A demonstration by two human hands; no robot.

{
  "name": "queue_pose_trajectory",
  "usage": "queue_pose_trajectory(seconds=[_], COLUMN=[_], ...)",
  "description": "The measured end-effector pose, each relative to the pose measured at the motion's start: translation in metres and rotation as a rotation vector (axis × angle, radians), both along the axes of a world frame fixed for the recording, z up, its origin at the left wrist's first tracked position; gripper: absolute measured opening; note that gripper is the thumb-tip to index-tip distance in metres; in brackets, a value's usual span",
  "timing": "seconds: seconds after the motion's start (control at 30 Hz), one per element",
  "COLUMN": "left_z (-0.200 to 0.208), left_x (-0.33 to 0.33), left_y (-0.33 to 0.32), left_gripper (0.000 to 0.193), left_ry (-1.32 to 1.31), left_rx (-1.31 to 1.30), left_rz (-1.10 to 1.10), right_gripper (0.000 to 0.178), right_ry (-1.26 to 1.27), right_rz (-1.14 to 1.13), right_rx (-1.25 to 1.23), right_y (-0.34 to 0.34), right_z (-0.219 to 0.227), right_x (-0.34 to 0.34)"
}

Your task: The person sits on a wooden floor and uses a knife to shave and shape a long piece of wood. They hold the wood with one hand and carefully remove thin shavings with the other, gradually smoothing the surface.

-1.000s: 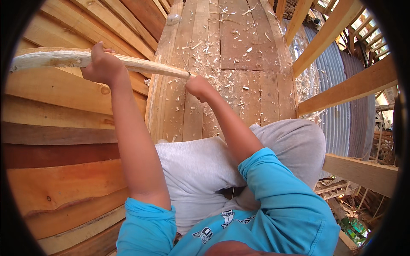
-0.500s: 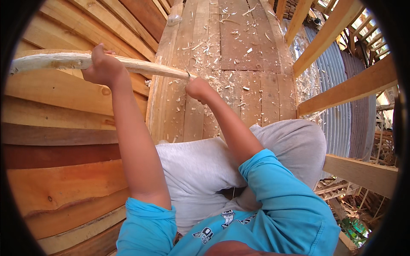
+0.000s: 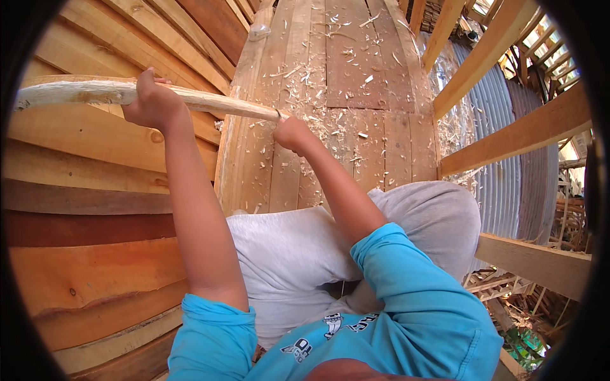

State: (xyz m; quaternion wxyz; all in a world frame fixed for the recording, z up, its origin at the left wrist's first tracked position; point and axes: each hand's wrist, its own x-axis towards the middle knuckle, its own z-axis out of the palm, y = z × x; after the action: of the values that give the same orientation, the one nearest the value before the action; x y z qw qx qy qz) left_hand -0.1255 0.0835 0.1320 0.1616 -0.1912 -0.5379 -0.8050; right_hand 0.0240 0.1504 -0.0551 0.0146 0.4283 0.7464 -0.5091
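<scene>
A long, slightly curved pole of pale, peeled wood point(image 3: 216, 103) runs from the far left edge toward the middle of the view, narrowing to the right. My left hand point(image 3: 154, 105) is closed around it partway along, fingers wrapped over its far side. At the thin right end my right hand point(image 3: 293, 134) is a closed fist. A small dark blade-like edge point(image 3: 278, 115) shows between that fist and the wood, touching or nearly touching it. Its handle, if any, is hidden in the fist.
Wood shavings point(image 3: 305, 79) litter the plank floor point(image 3: 387, 149) ahead. Overlapping boards form a wall point(image 3: 82, 171) on the left. A wooden railing point(image 3: 521, 133) stands to the right, with corrugated metal sheets point(image 3: 499, 184) beyond it. A clear plastic item point(image 3: 259, 32) lies at the far left.
The view has shifted slightly. Both hands keep the same holds, and the pole lies almost as before, with its right end a touch lower in the picture.
</scene>
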Motion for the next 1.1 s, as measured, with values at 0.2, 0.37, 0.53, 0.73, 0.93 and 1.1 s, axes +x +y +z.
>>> queue_pose_trajectory(seconds=[0.2,0.37,0.53,0.73,0.93,1.1], left_z=[-0.003,0.000,-0.002,-0.004,-0.001,-0.003], left_x=[-0.001,0.004,-0.003,-0.002,0.004,-0.003], left_y=[-0.001,0.003,-0.004,-0.004,0.004,0.001], left_gripper=[0.010,0.010,0.009,0.008,0.008,0.008], left_ry=[0.050,0.036,0.029,0.036,0.024,0.053], left_rx=[0.032,0.008,-0.011,0.012,0.008,-0.035], left_rz=[-0.019,-0.018,-0.008,-0.011,-0.025,-0.019], right_gripper=[0.052,0.039,0.041,0.046,0.047,0.039], right_ry=[0.030,0.035,0.002,-0.035,0.015,0.015], right_rz=[0.024,-0.126,-0.053,-0.045,-0.127,-0.132], right_rx=[0.039,0.081,-0.003,-0.138,0.010,0.057], right_y=[0.002,-0.008,-0.005,0.004,0.006,-0.011], right_z=[-0.008,-0.029,-0.008,0.004,-0.030,-0.032], right_x=[-0.003,-0.005,0.002,0.002,-0.005,0.001])
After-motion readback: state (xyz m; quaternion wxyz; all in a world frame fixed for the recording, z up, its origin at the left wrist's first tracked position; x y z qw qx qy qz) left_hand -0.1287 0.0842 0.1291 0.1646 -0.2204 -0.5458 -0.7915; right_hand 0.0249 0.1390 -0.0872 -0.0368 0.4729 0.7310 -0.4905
